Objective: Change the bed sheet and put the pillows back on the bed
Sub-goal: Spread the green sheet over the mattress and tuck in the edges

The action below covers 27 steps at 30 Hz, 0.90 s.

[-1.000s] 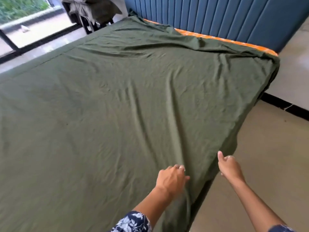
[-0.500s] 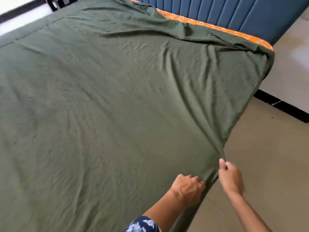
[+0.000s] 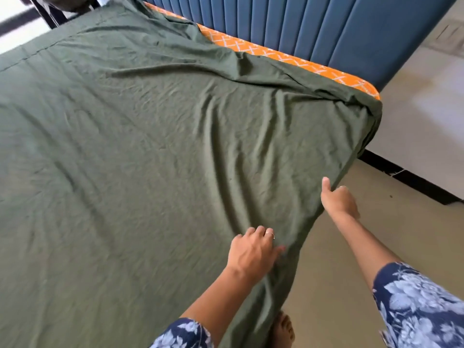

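While the green sheet (image 3: 140,151) lay spread over nearly the whole bed, we had both hands at its near right edge, where the cloth dropped over the side of the mattress. Long creases ran across the sheet from the head of the bed toward our hands, and finer wrinkles covered its middle. At the head end the sheet stopped short, so a strip of orange patterned mattress cover (image 3: 288,57) showed between the green cloth and the blue padded headboard (image 3: 313,26). At the far right corner the sheet was bunched and hung down over the corner of the bed.

Our left hand (image 3: 253,249) rested on top of the sheet close to the edge, its fingers (image 3: 251,231) bent and pressed into the cloth; we could not tell whether they had gathered a fold. A ring (image 3: 270,233) sat on one of those fingers. Our right hand (image 3: 337,199) gripped the hanging edge further toward the head, thumb up against the cloth and the other fingers curled round it from the outer side.

Both forearms came out of dark blue floral sleeves (image 3: 416,305). A bare foot (image 3: 283,330) stood on the beige floor (image 3: 376,234) just beside the hanging cloth. A dark skirting line ran along the pale wall (image 3: 426,116) to the right of the bed.
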Each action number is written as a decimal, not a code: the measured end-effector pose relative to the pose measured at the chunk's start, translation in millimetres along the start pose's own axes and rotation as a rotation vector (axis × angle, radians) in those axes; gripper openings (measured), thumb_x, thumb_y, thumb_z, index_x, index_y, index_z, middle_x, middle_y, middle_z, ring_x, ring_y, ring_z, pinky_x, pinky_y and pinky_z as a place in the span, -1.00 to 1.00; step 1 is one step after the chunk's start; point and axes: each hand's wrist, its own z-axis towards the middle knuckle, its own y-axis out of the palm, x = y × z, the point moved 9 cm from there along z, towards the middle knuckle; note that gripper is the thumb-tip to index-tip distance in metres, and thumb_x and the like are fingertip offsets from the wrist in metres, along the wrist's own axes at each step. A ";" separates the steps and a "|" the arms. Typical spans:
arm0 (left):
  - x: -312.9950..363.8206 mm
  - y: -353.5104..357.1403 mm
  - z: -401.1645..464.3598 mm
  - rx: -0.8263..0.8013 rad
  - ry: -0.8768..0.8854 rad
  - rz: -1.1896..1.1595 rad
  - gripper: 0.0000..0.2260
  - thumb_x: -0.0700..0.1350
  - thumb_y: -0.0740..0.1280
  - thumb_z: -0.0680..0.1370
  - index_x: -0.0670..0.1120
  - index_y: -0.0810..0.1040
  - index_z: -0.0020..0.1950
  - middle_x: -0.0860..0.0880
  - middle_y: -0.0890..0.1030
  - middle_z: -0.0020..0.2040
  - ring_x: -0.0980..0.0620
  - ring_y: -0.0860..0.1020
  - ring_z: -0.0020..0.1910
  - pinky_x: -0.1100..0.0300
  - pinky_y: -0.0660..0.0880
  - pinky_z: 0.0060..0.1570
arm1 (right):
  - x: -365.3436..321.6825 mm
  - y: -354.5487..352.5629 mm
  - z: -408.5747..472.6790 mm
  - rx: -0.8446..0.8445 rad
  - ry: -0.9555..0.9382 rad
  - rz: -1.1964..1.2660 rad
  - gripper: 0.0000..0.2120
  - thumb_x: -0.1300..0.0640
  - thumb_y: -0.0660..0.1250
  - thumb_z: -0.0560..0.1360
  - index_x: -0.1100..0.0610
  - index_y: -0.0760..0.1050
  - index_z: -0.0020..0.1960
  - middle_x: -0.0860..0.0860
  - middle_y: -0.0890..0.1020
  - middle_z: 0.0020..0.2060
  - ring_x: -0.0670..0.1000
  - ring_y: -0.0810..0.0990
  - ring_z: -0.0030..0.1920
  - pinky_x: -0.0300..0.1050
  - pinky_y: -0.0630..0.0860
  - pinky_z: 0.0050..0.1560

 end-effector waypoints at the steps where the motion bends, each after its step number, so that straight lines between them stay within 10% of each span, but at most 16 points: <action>1: 8.8 7.6 14.9 -0.055 -0.030 0.013 -0.57 0.29 0.08 0.43 0.02 0.55 -0.27 0.10 0.54 -0.35 0.08 0.57 -0.37 0.29 0.38 -0.53 | -2.8 2.5 11.3 -0.031 -0.008 -0.036 -0.41 -0.22 0.07 0.58 0.30 0.44 0.22 0.26 0.52 0.21 0.27 0.49 0.22 0.09 0.40 0.13; 5: 40.5 45.2 46.6 -0.344 -0.165 0.071 -0.62 0.26 0.52 0.24 -0.03 0.61 -0.26 -0.01 0.57 -0.30 -0.01 0.57 -0.37 0.17 0.13 -0.48 | -1.5 20.1 35.9 -0.106 -0.127 -0.168 -0.66 -0.03 0.10 0.62 0.22 0.47 0.12 0.26 0.55 0.14 0.29 0.51 0.15 0.07 0.41 0.05; 9: 59.4 53.1 56.2 -0.503 -0.151 0.060 -0.75 -0.17 0.12 0.63 -0.18 0.41 0.27 -0.18 0.48 0.19 -0.20 0.50 0.13 0.14 0.07 -0.39 | -6.5 12.1 44.7 -0.109 -0.272 -0.202 -0.74 0.05 0.07 0.62 0.18 0.46 -0.02 0.26 0.58 0.00 0.29 0.54 0.01 0.02 0.38 -0.10; 13: 82.6 39.4 82.4 -0.518 -0.133 -0.020 -0.75 -0.20 0.12 0.60 -0.16 0.46 0.23 -0.18 0.53 0.18 -0.22 0.51 0.16 0.20 -0.05 -0.39 | 11.7 -22.9 71.9 -0.043 -0.205 -0.115 -0.72 0.06 0.08 0.62 0.20 0.49 -0.03 0.30 0.57 0.00 0.31 0.53 -0.01 0.04 0.32 -0.16; 17: 97.2 38.3 119.1 -0.560 -0.114 -0.006 -0.71 -0.04 0.10 0.67 -0.14 0.54 0.20 -0.17 0.58 0.18 -0.20 0.54 0.18 0.14 0.21 -0.27 | 16.9 -6.6 88.7 -0.298 -0.268 -0.328 -0.72 -0.04 0.09 0.61 0.09 0.44 -0.13 0.20 0.60 0.05 0.23 0.55 0.07 -0.01 0.40 -0.09; 27: 89.7 -13.2 284.6 -0.374 -0.236 -0.123 -0.61 0.18 0.12 0.62 -0.08 0.42 0.25 -0.07 0.54 0.22 -0.13 0.50 0.24 0.05 0.42 0.08 | -56.0 -88.6 215.9 -0.091 -0.238 -0.265 -0.63 -0.05 0.23 0.57 0.17 0.37 0.26 0.19 0.51 0.20 0.24 0.51 0.19 0.06 0.43 0.06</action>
